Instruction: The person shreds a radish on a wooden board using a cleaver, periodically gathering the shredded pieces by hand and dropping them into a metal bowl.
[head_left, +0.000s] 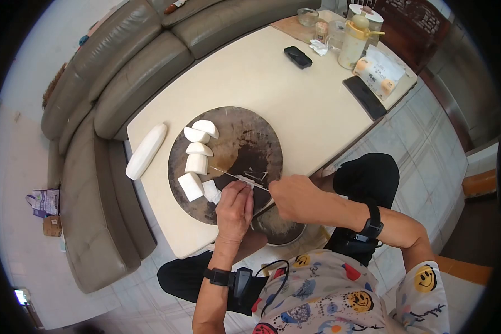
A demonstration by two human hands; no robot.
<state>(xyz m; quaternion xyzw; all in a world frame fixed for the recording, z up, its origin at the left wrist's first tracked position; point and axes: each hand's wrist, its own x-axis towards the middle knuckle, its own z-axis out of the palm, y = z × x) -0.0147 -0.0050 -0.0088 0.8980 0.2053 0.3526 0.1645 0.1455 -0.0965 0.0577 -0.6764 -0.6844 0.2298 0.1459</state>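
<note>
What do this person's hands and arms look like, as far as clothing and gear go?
The left hand and right hand are ungloved. A black strap with a boxy dark device circles the left forearm; a similar black band circles the right. The pale right sleeve is short, with a yellow smiley.

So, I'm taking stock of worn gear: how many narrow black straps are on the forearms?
2: one black strap around the forearm behind the left hand, another black strap behind the right hand. None appears hidden.
</note>
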